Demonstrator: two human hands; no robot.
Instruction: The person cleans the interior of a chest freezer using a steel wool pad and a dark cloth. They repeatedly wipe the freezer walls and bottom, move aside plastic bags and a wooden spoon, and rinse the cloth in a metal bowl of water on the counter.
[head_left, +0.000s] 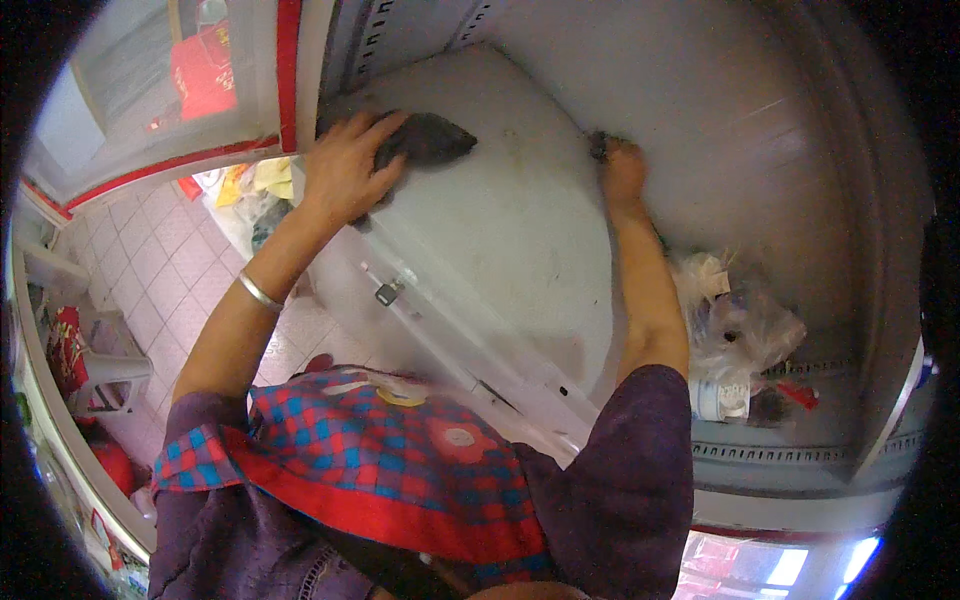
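Note:
My left hand (349, 165) rests over the left end of a dark cloth (431, 141), its fingers spread across the fabric on a pale, flat shelf surface (510, 225). At the back right edge of that surface, my right hand (624, 169) is closed around a small dark item (598, 144), too blurred to name, close to the grey metal wall. A silver bracelet (260, 291) is on my left wrist. A checked apron in red and blue (375, 465) covers my front.
A small padlock (387, 292) hangs at the front rail. Clear plastic bags (742, 330) and a white tub (720, 399) lie beyond my right arm. Slotted metal strips (765, 452) line the cabinet. A white stool (116, 375) stands on the tiled floor at left.

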